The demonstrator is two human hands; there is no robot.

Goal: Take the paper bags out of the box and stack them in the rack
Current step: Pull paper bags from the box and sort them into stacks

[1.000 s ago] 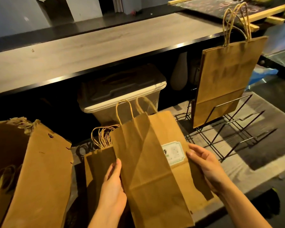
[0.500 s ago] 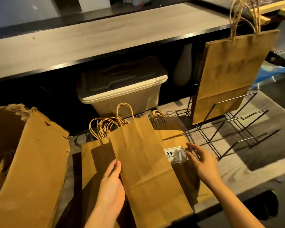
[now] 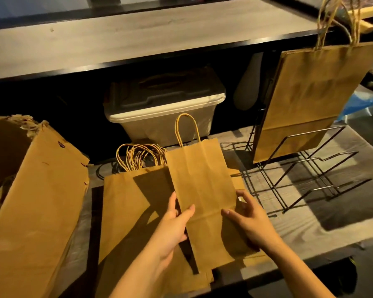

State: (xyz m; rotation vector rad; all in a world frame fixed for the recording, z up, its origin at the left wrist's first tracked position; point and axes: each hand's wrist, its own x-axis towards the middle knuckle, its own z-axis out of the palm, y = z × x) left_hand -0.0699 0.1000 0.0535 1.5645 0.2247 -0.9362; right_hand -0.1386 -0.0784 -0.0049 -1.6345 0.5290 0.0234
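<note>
Left hand (image 3: 172,230), right hand (image 3: 251,221) grip 1 bag (image 3: 202,181) (flat).

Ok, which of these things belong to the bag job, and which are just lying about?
Job: held bag, bag pile, cardboard box, wire rack, racked bags.
Lying about: plastic bin, blue plastic, counter.

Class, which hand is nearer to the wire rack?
Right. The right hand is at the right edge of the paper bag, just left of the wire rack; the left hand grips its left edge, farther off.
</note>
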